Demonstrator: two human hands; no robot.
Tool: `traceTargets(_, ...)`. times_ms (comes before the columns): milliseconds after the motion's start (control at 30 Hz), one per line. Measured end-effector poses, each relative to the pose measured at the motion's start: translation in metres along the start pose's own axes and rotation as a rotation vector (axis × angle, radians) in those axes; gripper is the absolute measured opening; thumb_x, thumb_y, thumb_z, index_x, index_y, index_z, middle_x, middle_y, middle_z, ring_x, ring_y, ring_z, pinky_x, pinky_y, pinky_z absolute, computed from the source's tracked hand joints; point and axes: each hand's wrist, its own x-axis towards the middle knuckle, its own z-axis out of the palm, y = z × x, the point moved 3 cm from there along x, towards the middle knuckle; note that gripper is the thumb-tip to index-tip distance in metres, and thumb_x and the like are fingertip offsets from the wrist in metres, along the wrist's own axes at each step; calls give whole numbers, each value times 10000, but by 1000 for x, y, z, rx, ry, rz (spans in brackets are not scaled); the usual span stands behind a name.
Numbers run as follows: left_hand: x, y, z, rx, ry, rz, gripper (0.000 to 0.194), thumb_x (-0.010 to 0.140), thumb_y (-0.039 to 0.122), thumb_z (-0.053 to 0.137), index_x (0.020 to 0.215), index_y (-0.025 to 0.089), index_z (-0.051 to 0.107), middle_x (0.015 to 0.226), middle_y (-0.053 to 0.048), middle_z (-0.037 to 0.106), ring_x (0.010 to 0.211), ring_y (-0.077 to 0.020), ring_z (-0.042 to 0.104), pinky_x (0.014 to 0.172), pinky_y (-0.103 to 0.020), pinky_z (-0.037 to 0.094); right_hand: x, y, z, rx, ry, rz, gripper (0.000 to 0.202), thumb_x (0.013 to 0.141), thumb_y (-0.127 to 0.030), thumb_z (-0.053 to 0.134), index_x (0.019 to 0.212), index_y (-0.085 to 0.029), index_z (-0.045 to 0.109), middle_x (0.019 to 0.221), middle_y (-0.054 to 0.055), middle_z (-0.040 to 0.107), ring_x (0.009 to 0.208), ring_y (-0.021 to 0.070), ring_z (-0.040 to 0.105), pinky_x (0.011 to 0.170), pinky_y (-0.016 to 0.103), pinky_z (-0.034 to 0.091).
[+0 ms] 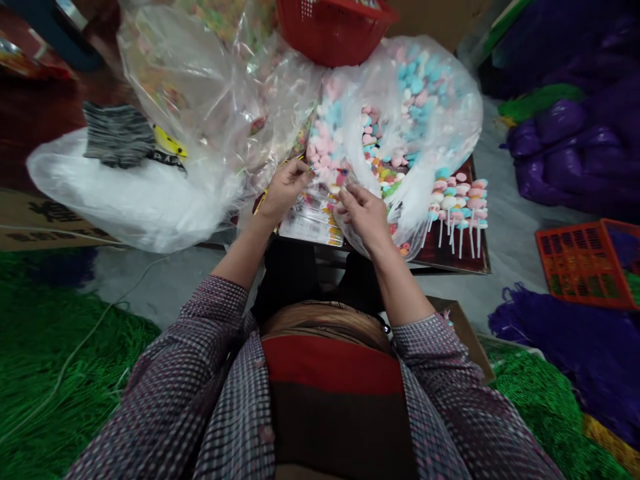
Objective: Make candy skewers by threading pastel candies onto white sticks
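Item (312,171) in the left hand (284,190) is mostly hidden.

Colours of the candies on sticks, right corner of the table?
Mostly pink, light blue and white; the candies on sticks show best in the head view.

There are two hands (285,192) (367,215), one red basket (333,33), one orange crate (583,263) and many candies (324,148).

From head height, the single view faces forward and steeply down, over the wearer's shirt (235,408), onto the nearby tabletop (433,255).
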Motion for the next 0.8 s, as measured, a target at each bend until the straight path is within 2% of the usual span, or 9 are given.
traceTargets(100, -7, 2, 3, -62, -33, 9, 288, 935, 483, 585, 819, 219, 571, 774, 10, 568, 755, -139, 550, 760, -284, 456, 14, -2, 13, 219, 23, 167, 666, 773, -614, 756, 1280, -196, 647, 1025, 67, 742, 690, 151, 686, 542, 255, 518)
traceTargets(233, -10, -1, 10, 115, -114, -10, 179, 910, 347, 625, 814, 202, 583, 804, -2, 627, 803, -159, 572, 808, -302, 452, 22, 0, 22, 277, 92, 198, 375, 786, -513, 768, 954, -185, 700, 634, -45, 600, 508, 89, 526, 488, 218, 429)
traceTargets(300, -13, -4, 14, 310, -146, -29, 96, 859, 224, 646, 785, 202, 588, 833, -26, 662, 857, -192, 587, 865, -346, 440, 21, 1, 13, 186, 196, 139, 305, 804, -484, 747, 810, -187, 677, 573, -65, 534, 507, 88, 496, 499, 217, 411)
traceTargets(400, -16, -11, 20, 552, -151, -40, 115, 833, 131, 593, 748, 209, 591, 904, -93, 693, 955, -262, 587, 951, -440, 403, 14, 0, -12, 45, 339, 23, 392, 842, -566, 685, 707, -204, 620, 563, -63, 507, 566, 102, 522, 522, 215, 406)
traceTargets(500, -17, -13, 22, 610, -124, -52, 131, 856, 132, 541, 836, 203, 650, 1011, -148, 702, 1052, -312, 581, 1022, -512, 373, 5, -4, -35, 65, 357, 32, 524, 875, -697, 580, 680, -210, 575, 535, -57, 485, 512, 93, 490, 483, 218, 371)
traceTargets(567, -15, -5, 20, 538, -69, -55, 188, 868, 142, 537, 964, 197, 689, 1114, -155, 703, 1140, -321, 576, 1075, -523, 364, -3, -8, -42, 125, 324, 61, 568, 856, -745, 571, 668, -209, 554, 505, -64, 462, 454, 81, 446, 453, 223, 343)
traceTargets(667, -14, 25, 16, 258, 17, -79, 260, 940, 244, 523, 1142, 207, 683, 1230, -113, 702, 1218, -270, 579, 1112, -459, 395, -16, -15, -42, 205, 276, 55, 585, 806, -770, 619, 648, -215, 518, 484, -80, 439, 427, 68, 426, 445, 219, 344)
traceTargets(733, -18, 47, 19, 39, -52, -184, 319, 980, 386, 514, 1177, 199, 681, 1169, -87, 725, 1120, -232, 636, 1045, -421, 457, -24, -18, -39, 242, 247, 40, 584, 786, -763, 650, 635, -219, 499, 489, -81, 453, 433, 63, 436, 452, 214, 361)
traceTargets(800, -25, 68, 28, -158, -255, -259, 398, 910, 540, 614, 1055, 183, 714, 1009, -59, 734, 978, -201, 662, 934, -369, 506, -30, -20, -37, 256, 221, 22, 570, 788, -743, 666, 628, -220, 503, 492, -76, 471, 437, 61, 442, 455, 213, 371)
